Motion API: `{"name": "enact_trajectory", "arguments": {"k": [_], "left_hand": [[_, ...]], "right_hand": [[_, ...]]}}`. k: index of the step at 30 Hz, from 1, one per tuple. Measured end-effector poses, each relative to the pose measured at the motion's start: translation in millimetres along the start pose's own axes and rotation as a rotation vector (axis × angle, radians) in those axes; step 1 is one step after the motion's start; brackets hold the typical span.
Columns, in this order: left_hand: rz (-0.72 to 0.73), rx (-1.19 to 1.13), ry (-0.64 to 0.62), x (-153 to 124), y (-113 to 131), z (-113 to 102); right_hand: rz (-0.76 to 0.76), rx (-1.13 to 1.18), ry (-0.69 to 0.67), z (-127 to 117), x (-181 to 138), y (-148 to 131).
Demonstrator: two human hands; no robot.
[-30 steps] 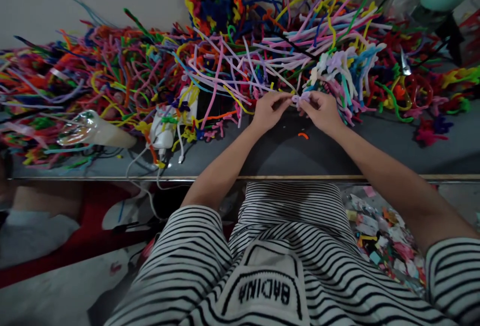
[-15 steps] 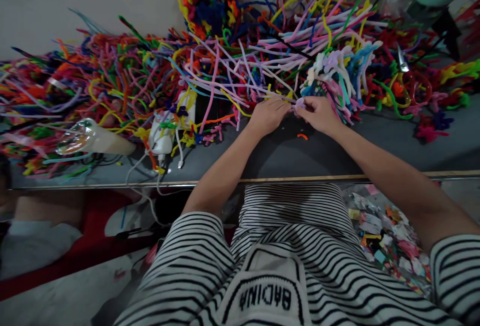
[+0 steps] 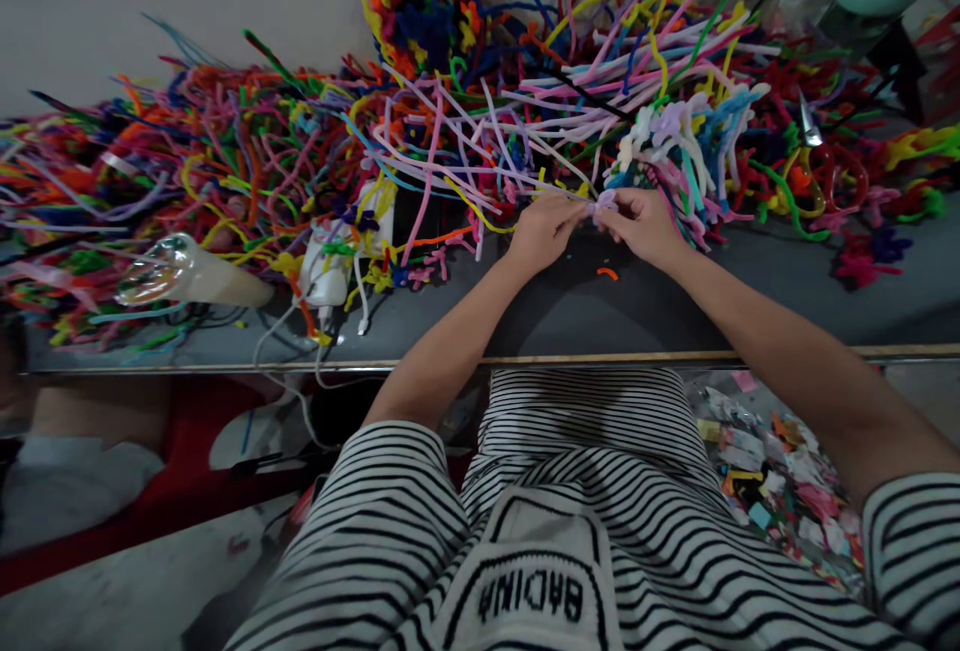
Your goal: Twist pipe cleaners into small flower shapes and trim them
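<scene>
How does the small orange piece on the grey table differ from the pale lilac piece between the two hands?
The orange piece lies alone on the table, untouched; the lilac piece is pinched by the left hand and right hand. The orange one is a short curved scrap; the lilac one looks bigger and bunched. Both look like fuzzy pipe cleaner.

A small lilac pipe-cleaner piece (image 3: 604,200) is pinched between the left hand (image 3: 541,229) and the right hand (image 3: 642,224) above the grey table (image 3: 570,316). A heap of coloured pipe cleaners (image 3: 420,121) is spread just behind; an orange scrap (image 3: 607,273) lies nearby.
</scene>
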State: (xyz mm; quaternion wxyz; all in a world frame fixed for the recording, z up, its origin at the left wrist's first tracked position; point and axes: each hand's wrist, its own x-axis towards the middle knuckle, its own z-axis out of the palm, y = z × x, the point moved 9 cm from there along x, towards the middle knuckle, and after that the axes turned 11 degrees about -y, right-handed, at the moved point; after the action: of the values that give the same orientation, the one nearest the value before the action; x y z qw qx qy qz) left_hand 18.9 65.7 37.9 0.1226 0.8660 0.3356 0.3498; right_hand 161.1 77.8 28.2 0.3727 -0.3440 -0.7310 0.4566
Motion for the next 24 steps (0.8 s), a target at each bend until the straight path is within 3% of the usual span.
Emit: {"name": "enact_trajectory", "arguments": {"k": [5, 9, 18, 24], "left_hand": [[-0.207, -0.502, 0.054, 1, -24, 8], [-0.294, -0.735, 0.020, 0, -34, 19], [-0.373, -0.867, -0.024, -3, -42, 27], [-0.342, -0.838, -0.016, -2, -43, 27]], "right_hand": [[-0.004, 0.018, 0.022, -3, 1, 2], [0.007, 0.015, 0.009, -1, 1, 4], [0.023, 0.020, -0.047, 1, 2, 0], [0.041, 0.051, -0.052, 2, 1, 2]]}}
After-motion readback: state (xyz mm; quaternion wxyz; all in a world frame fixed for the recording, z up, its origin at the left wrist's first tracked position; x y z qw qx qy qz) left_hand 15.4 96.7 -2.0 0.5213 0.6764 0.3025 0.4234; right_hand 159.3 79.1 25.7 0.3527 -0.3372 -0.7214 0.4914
